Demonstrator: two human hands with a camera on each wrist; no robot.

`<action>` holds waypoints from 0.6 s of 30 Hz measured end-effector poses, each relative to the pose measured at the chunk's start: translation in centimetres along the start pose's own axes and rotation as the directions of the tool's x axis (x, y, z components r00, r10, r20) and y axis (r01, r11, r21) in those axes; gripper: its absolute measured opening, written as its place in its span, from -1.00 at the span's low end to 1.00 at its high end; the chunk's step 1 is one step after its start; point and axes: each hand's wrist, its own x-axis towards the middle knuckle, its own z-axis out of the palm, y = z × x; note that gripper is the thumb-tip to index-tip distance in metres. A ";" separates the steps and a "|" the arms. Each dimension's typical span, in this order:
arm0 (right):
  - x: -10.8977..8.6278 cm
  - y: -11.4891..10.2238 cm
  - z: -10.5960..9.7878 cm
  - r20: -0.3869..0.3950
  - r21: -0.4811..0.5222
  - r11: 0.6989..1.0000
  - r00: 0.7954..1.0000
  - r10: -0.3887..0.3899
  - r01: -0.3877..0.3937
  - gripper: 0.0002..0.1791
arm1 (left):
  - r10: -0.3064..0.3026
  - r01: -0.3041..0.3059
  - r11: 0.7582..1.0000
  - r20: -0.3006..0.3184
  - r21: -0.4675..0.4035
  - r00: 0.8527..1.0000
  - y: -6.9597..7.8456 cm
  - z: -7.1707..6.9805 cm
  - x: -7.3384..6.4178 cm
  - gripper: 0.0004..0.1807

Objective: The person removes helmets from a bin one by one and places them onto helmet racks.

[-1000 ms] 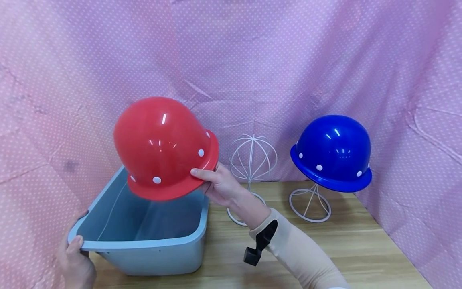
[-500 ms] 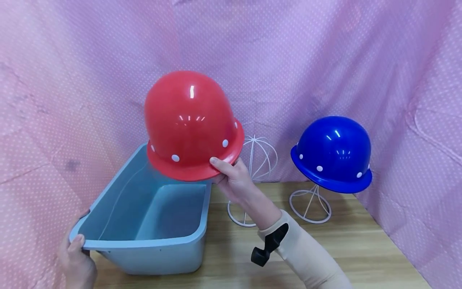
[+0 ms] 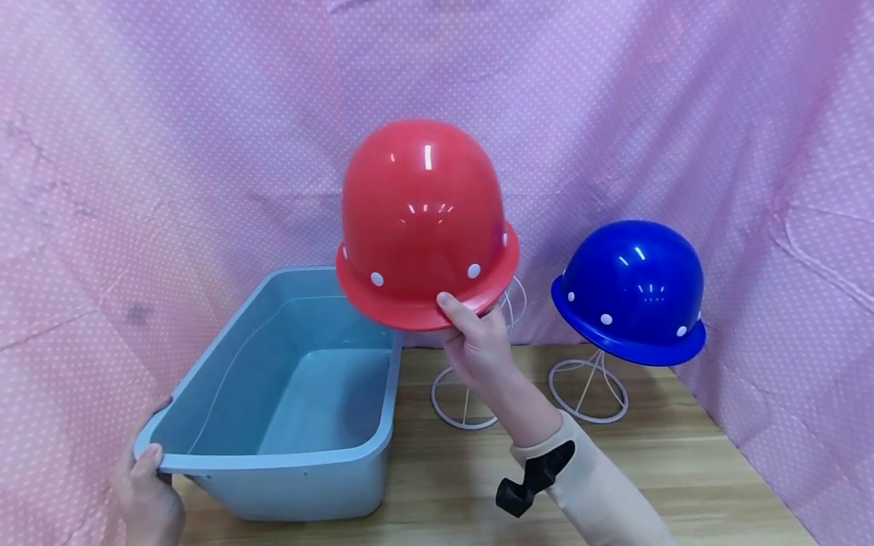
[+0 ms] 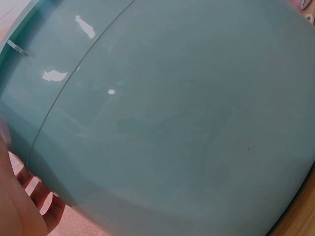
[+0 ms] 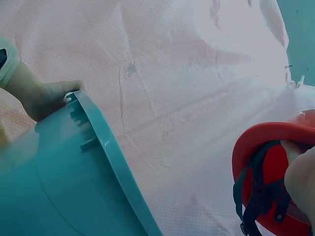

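My right hand (image 3: 480, 345) holds a red hard hat (image 3: 423, 212) by its brim, thumb on the outside and fingers under the edge. The hat is up in the air, crown upward, in front of a white wire stand (image 3: 464, 402) that it mostly hides. Inside the hat, dark straps (image 5: 258, 191) show in the right wrist view. My left hand (image 3: 149, 489) grips the near left corner of a blue-grey plastic tub (image 3: 273, 461), thumb over the rim. Nothing shows inside the tub. In the left wrist view, the tub's wall (image 4: 172, 113) fills most of the picture beside curled fingers (image 4: 54, 214).
On the right, a blue hard hat (image 3: 631, 288) sits tilted on a second white wire stand (image 3: 587, 390). Both stands and the tub rest on a wooden table (image 3: 649, 470). A pink dotted cloth (image 3: 205, 136) hangs behind and along the sides.
My right hand has lifted the red hard hat up and to the right, from over the tub to in front of the wire stand. My left hand keeps its grip on the tub.
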 end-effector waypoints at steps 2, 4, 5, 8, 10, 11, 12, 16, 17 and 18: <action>-0.3 -0.5 -0.3 -0.011 0.009 1.000 1.000 -0.026 0.027 -0.58 | -0.001 0.001 1.000 0.004 -0.017 1.000 0.0 0.1 0.0 -0.40; -0.5 -1.0 -0.6 -0.010 0.015 0.999 0.999 -0.046 0.046 -0.57 | -0.004 0.004 1.000 0.004 -0.014 1.000 0.0 0.1 0.0 -0.40; -0.5 -1.3 -0.8 -0.005 0.020 0.999 0.999 -0.049 0.049 -0.55 | -0.007 0.007 1.000 0.001 -0.005 1.000 0.0 0.1 0.0 -0.40; -0.7 -2.0 -1.4 0.008 0.014 0.999 0.999 -0.046 0.046 -0.56 | -0.014 0.014 1.000 -0.012 -0.011 1.000 0.1 0.1 -0.1 -0.41; -0.8 -2.3 -1.8 0.022 0.006 0.999 0.999 -0.045 0.045 -0.56 | -0.015 0.015 1.000 -0.020 -0.015 1.000 0.2 0.0 -0.2 -0.41; -0.8 -2.4 -2.1 0.027 0.000 0.999 0.999 -0.045 0.045 -0.58 | -0.013 0.013 1.000 -0.019 -0.011 1.000 0.2 0.0 -0.2 -0.41; -0.9 -2.5 -2.3 0.031 -0.003 0.999 0.998 -0.047 0.047 -0.60 | -0.011 0.011 1.000 -0.017 -0.013 1.000 0.3 0.1 -0.2 -0.41; -1.0 -2.8 -3.3 0.056 0.015 0.998 0.996 -0.062 0.061 -0.61 | 0.002 -0.001 1.000 -0.006 0.022 1.000 0.5 0.2 -0.3 -0.40; -1.1 -2.8 -3.5 0.063 0.023 0.998 0.996 -0.065 0.063 -0.61 | 0.005 -0.005 1.000 -0.004 0.024 1.000 0.5 0.3 -0.3 -0.40; -1.1 -2.9 -3.7 0.068 0.028 0.997 0.995 -0.067 0.065 -0.60 | 0.009 -0.009 0.999 -0.006 0.033 1.000 0.5 0.3 -0.4 -0.40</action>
